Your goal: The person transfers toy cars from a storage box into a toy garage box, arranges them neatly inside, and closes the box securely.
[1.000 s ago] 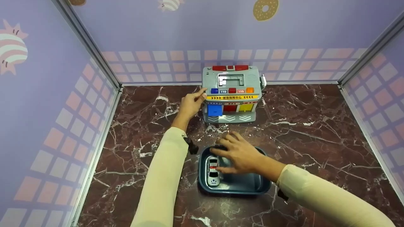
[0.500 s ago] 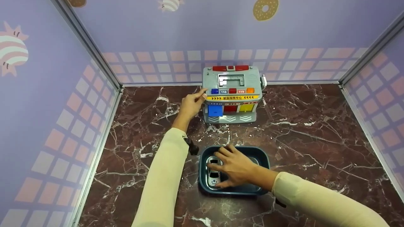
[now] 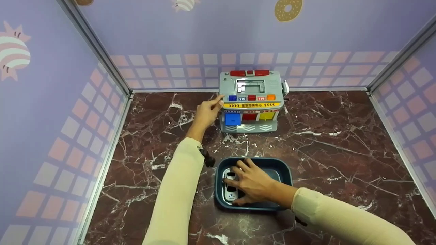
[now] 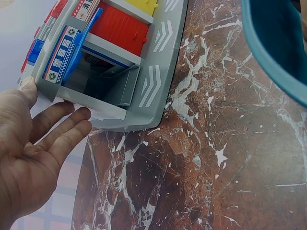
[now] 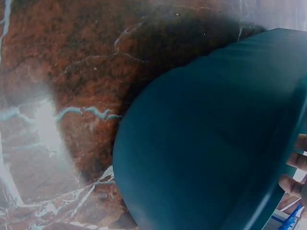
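In the head view, a white toy police car (image 3: 231, 196) lies along the left side inside a dark teal tray (image 3: 252, 208). My right hand (image 3: 254, 183) reaches over and grips the car, fingers across it and thumb near its front end, partly covering its roof. My left hand (image 3: 205, 113) touches the upper left corner of a grey toy emergency station (image 3: 248, 128). The left wrist view shows that thumb at the roof edge and relaxed fingers (image 4: 72, 139) by the side wall. The station's blue door (image 4: 82, 45) is swung up, exposing a hollow bay.
Red (image 3: 249, 116) and yellow (image 3: 266, 116) doors stand closed beside the blue one. The station stands near the back wall (image 3: 170, 30); patterned panels also rise left and right. A marbled dark red tabletop (image 3: 333, 160) lies beneath everything.
My right hand has come down and leftward into the tray and closed around the police car. The left hand has stayed at the station's corner.
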